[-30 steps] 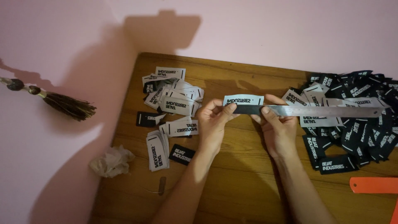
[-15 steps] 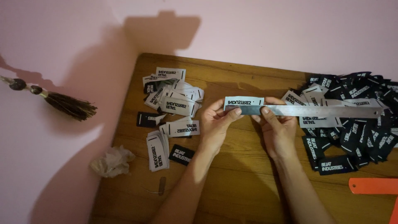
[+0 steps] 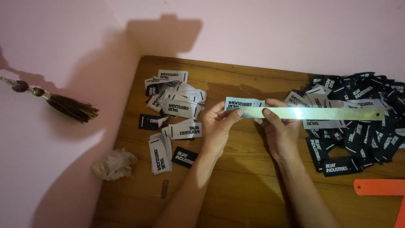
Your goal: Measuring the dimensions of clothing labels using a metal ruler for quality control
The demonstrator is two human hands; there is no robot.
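Both hands raised over a wooden table (image 3: 253,185), working together at one small piece.

Left hand (image 3: 217,128): fingers pinched on the left end of a long metal ruler (image 3: 312,113) and on a pale fabric label (image 3: 244,103) that sits against the ruler's upper edge. Thumb in front, fingertips behind.

Right hand (image 3: 278,131): also gripping, thumb on the ruler's face just right of the label, fingers curled under it. The ruler runs level from between the hands far out past the right hand, with a bright glare spot partway along.

The label stands mostly above the ruler, between the two thumbs, its lower edge hidden behind the metal. Cannot tell whether it is folded over the ruler.

Left of the left hand: a loose scatter of light labels (image 3: 177,105) lying on the table, a few black ones mixed in, one black label (image 3: 184,156) lying alone near the left wrist.

Right of the right hand, under the ruler's far end: a large heap of black labels (image 3: 358,126).

Further left, off the table on the pink surface: a crumpled tissue (image 3: 114,164) and a tasselled cord (image 3: 63,104). An orange strip (image 3: 379,187) lies near the right forearm.
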